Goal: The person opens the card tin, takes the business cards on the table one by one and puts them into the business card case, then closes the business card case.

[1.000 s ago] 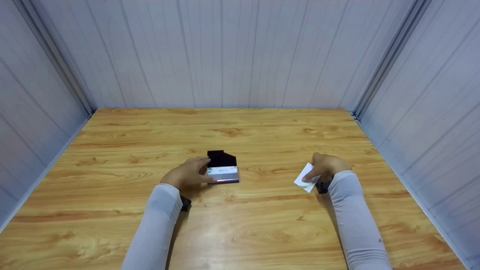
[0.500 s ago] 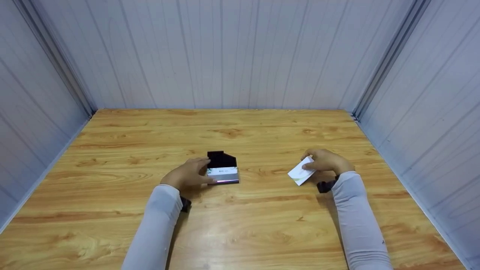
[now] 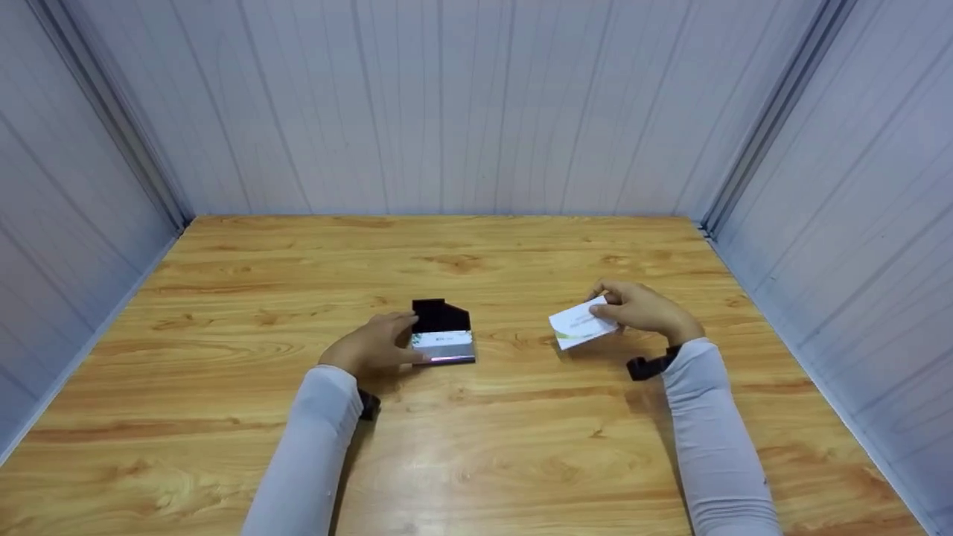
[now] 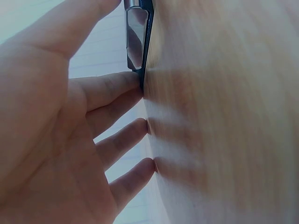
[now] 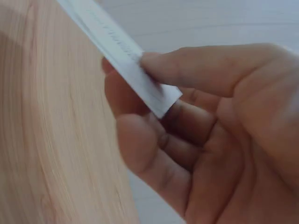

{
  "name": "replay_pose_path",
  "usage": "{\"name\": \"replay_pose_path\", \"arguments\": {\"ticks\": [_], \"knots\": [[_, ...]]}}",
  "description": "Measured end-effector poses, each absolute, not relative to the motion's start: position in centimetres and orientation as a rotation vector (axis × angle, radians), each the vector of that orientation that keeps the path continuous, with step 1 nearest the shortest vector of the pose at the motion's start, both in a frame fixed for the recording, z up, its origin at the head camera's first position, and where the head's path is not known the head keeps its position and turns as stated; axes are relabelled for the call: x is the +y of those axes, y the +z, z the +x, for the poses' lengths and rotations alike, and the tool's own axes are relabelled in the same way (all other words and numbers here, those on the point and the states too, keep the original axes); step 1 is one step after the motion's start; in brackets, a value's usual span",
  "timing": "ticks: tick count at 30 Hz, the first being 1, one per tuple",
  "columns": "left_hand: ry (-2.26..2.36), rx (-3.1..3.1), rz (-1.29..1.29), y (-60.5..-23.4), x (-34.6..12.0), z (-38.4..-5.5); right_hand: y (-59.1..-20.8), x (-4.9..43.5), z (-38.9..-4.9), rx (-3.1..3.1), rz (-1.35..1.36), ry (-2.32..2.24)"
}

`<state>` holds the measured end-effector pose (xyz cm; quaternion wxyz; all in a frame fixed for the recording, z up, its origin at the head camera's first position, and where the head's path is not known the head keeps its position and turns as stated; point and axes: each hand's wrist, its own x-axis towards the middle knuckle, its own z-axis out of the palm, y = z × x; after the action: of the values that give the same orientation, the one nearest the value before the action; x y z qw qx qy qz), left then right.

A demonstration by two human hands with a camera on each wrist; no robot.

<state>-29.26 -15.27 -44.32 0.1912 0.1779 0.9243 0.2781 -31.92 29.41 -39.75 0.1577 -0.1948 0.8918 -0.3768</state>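
An opened business card case (image 3: 456, 350) lies on the table, its black lid (image 3: 439, 316) folded back to the far side. In it a printed card with a silvery band below shows. My left hand (image 3: 376, 344) is at the case's left side, thumb on its near left corner and index fingertip at the lid's edge. In the left wrist view the case (image 4: 138, 37) shows edge-on, with the other fingertips on the table. My right hand (image 3: 642, 309) pinches a white business card (image 3: 582, 323) above the table; in the right wrist view the card (image 5: 126, 56) is between thumb and fingers.
The wood-grain table (image 3: 521, 447) is bounded by a white panelled wall (image 3: 461, 112) behind and panels on both sides. A black wrist device (image 3: 648, 368) sits under each wrist. Bare tabletop lies between the case and the held card.
My right hand has lifted the card, moved it left and slightly away from me, and turned it flatter, so its printed face shows more. The left hand and case have stayed in place.
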Motion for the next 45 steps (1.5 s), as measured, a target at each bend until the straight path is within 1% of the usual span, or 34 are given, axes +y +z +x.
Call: {"name": "replay_pose_path", "arguments": {"ticks": [8, 17, 24, 31, 45], "knots": [[0.785, 2.590, 0.514, -44.4, -15.3, -29.5, -39.9, 26.4, -31.8, 2.646, -0.640, -1.296], [0.784, 2.589, 0.509, -44.4, -15.4, -29.4, -40.9, 23.7, -32.3, 2.750, -0.683, -1.387], [0.793, 2.585, 0.501, -44.4, -15.4, -29.4, -41.5, 21.8, -32.5, 2.717, -0.785, -1.490], [0.775, 2.586, 0.492, -44.4, -15.4, -29.5, -41.9, 19.5, -32.7, 2.829, -0.882, -1.431], [0.762, 2.588, 0.483, -44.2, -15.2, -29.4, -42.7, 14.3, -33.0, 2.742, -0.989, -1.362]]}}
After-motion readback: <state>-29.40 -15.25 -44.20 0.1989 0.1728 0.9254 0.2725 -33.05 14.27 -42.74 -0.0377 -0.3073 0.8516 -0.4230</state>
